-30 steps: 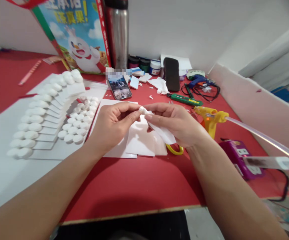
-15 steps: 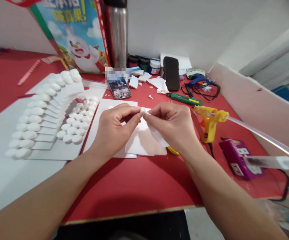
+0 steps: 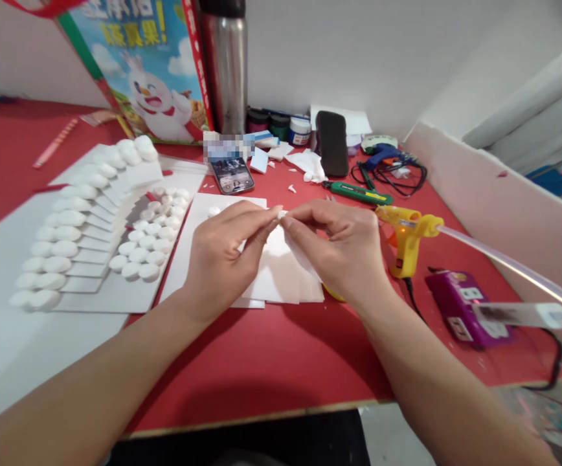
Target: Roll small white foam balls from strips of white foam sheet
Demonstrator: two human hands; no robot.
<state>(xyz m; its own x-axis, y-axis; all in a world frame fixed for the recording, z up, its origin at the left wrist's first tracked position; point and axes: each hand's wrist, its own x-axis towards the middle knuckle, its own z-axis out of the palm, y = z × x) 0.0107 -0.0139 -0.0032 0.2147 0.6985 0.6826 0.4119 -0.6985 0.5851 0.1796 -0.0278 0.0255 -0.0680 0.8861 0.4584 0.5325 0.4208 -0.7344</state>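
Observation:
Just above the stacked white sheets [image 3: 276,278], my left hand [image 3: 225,252] and my right hand [image 3: 342,243] meet fingertip to fingertip. A small white lump [image 3: 281,215] is pinched between them, mostly covered by the fingers, so its material cannot be made out. Both hands are closed on it with thumb and forefinger. A white piece of paper shows below my right palm, and I cannot tell whether that hand touches it. One small round white piece [image 3: 213,211] lies on the sheet behind my left hand.
White oval pieces [image 3: 152,228] sit in rows on a board at left, beside a fanned stack of cards with ovals [image 3: 70,233]. A yellow glue gun [image 3: 407,239], purple box [image 3: 470,307], green cutter [image 3: 359,192], lit phone [image 3: 232,173] and steel bottle [image 3: 230,71] stand around.
The fingers have shifted slightly around the white lump, my left thumb drawing back a little and my right hand turning slightly. Both hands stay at the same spot.

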